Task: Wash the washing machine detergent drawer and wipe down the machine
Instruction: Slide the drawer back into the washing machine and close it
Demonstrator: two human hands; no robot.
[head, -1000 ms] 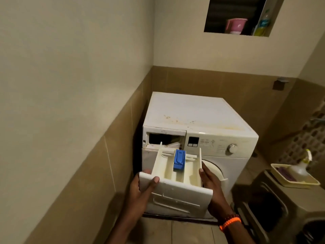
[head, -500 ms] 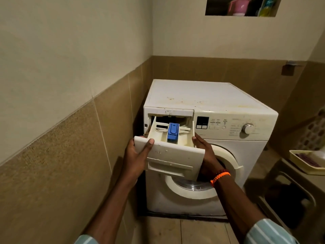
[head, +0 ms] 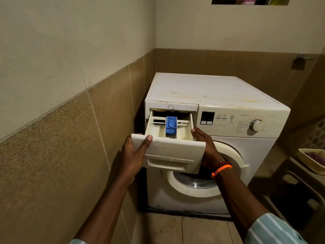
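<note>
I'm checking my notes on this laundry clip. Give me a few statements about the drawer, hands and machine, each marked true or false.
1. Both hands, left and right, hold the drawer. True.
2. The drawer is fully shut in the machine. False: it sticks well out.
3. A blue insert sits in the drawer. True.
4. The machine's top is spotless. False: brown stains mark it.
5. An orange bracelet is on the right wrist. True.

The washing machine [head: 219, 95] is white gone cream, with brown specks on its top, and its detergent drawer [head: 168, 152] is off-white with a bright blue insert [head: 171, 125]. An orange bead bracelet [head: 222, 170] circles the right wrist above a pale blue, white-striped sleeve [head: 270, 229]. The left wall [head: 70, 50] is cream above speckled tan tiles [head: 52, 155].
</note>
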